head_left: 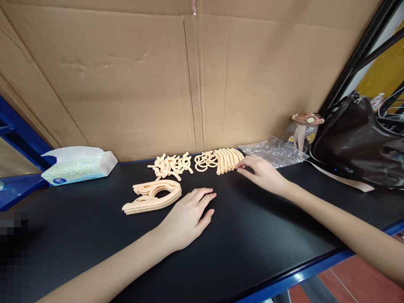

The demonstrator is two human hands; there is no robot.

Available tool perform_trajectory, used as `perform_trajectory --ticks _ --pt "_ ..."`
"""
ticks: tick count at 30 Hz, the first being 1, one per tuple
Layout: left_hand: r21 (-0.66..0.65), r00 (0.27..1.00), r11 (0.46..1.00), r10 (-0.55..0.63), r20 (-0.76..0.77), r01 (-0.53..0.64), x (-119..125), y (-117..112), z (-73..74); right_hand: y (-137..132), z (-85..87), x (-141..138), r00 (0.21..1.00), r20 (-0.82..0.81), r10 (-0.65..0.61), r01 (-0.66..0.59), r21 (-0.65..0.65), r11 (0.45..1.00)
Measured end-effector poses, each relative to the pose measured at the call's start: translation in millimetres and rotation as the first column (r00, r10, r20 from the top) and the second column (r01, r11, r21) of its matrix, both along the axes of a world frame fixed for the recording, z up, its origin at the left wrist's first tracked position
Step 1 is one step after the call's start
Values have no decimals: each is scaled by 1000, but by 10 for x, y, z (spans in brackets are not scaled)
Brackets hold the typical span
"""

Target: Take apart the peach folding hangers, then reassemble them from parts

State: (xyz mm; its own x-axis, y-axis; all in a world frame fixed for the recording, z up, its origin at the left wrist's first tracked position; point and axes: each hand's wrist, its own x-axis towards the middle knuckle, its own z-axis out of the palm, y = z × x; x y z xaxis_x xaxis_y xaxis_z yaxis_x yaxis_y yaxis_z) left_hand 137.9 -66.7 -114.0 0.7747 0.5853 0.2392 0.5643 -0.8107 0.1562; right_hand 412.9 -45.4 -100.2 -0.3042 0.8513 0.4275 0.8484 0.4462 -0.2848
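My left hand [191, 216] lies palm down on the black table, fingers stretched out and holding nothing. Just left of it is a stack of assembled beige folding hangers [153, 197]. My right hand [261, 172] is at the right end of a row of curved beige hanger arms [225, 160]; its thumb and forefinger close at the end of the last arm, partly hidden by the fingers. Beige hook pieces [205, 161] lie beside the row on its left. Farther left is a loose pile of small beige hanger parts [170, 165].
A tissue pack [80, 166] sits at the back left. Behind the right hand are a crumpled clear plastic bag [273, 150], a bottle with a brown lid [307, 120] and a dark leather bag [356, 143] with a strap. A cardboard wall [126, 84] stands along the back.
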Motion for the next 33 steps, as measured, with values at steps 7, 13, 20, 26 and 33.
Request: perform_trajectory --ticks 7,13,20,26,33 --pt "-1 1000 1000 -3 -10 3 -3 -6 -3 264 -114 371 945 291 -152 137 69 988" --pt "-16 1000 1000 -1 -15 0 -5 -9 -7 282 -191 324 910 376 -173 159 70 985" --pt "-14 1000 1000 7 -18 -7 -9 -5 -11 252 -198 303 830 446 -334 296 153 943" --pt "-9 1000 1000 3 -13 -3 -5 6 -10 194 -207 193 742 552 -381 328 197 924" --pt "5 1000 1000 -9 11 9 -13 -7 -11 -157 -17 -77 615 677 -404 352 222 909"
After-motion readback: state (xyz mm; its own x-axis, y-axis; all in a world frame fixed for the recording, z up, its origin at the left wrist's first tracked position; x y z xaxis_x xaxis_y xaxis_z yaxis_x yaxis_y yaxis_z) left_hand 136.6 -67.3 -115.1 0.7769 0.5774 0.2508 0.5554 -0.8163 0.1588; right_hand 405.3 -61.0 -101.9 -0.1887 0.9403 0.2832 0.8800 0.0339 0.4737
